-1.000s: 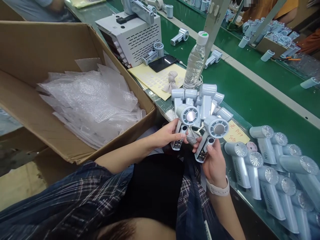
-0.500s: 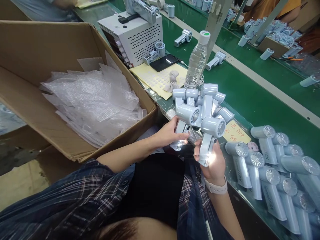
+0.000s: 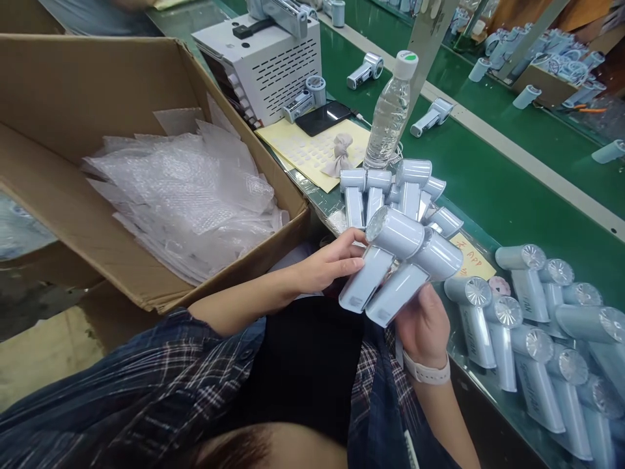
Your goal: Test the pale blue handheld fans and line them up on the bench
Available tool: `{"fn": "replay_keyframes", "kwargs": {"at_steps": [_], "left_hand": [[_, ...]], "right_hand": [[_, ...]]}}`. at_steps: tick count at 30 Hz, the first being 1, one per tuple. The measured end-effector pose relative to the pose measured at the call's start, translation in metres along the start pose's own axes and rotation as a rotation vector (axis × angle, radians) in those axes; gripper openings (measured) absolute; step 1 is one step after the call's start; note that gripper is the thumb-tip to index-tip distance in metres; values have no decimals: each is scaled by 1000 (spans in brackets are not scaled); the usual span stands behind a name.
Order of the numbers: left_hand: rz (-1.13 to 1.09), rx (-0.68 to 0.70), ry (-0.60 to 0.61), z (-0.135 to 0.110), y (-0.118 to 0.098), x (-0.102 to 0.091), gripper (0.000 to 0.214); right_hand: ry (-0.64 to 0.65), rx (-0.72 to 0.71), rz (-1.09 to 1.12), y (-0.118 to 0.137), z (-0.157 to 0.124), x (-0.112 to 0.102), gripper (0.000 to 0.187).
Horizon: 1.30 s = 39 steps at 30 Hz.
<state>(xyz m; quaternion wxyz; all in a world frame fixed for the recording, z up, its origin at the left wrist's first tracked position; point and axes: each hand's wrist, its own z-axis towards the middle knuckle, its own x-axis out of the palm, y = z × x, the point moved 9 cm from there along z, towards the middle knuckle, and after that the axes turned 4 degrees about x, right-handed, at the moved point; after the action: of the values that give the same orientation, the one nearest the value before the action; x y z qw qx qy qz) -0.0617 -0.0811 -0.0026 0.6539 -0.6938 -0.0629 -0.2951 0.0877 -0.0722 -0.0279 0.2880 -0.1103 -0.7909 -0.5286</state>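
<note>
Two in hand: left fan [image 3: 366, 279] and right fan [image 3: 396, 294], both pale blue, raised in front of the torso, sides touching. Handles slant toward 7 o'clock, each with a small dark mark near the end.

Left hand [image 3: 328, 264] grasps the left fan at its left edge, fingertips partly hidden behind it. Right hand [image 3: 426, 326] grasps the right fan from behind, at 5 o'clock; most of its fingers hidden.

Bearings from the held pair: upright bottle [image 3: 388, 124] of clear liquid at 12, a cluster of fans [image 3: 409, 198] just short of it. Vented white machine [image 3: 286, 71] and dark phone [image 3: 323, 118] at 11. Cardboard box [image 3: 92, 78] at 9 to 10, heaped with bubble-wrap pouches [image 3: 190, 185]. Handwritten yellow note [image 3: 472, 256] at 3. More fans [image 3: 540, 387] lie in rows at 4.
</note>
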Motion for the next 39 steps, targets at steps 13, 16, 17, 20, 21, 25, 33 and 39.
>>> {"fn": "replay_keyframes", "kwargs": {"at_steps": [13, 16, 17, 20, 21, 25, 33, 39], "left_hand": [[-191, -91, -37, 8, 14, -2, 42], [-261, -66, -29, 10, 14, -6, 39], [-277, -57, -49, 10, 14, -8, 39], [-300, -42, -83, 10, 15, -12, 40], [-299, -42, -80, 10, 15, -11, 41], [-224, -42, -84, 9, 12, -12, 51], [-21, -31, -179, 9, 14, -26, 70], [-1, -70, -244, 7, 23, -34, 80]], "right_hand": [[111, 85, -49, -3, 10, 26, 47], [75, 68, -18, -2, 10, 22, 41], [50, 61, 7, -1, 10, 19, 37], [-26, 16, 73, 4, 8, 12, 27], [-33, -13, 79, 7, 8, 11, 26], [-48, -140, 14, 17, 5, 7, 24], [-140, -29, 14, -9, 12, -8, 34], [-199, 71, 35, -22, 11, -13, 26]]}}
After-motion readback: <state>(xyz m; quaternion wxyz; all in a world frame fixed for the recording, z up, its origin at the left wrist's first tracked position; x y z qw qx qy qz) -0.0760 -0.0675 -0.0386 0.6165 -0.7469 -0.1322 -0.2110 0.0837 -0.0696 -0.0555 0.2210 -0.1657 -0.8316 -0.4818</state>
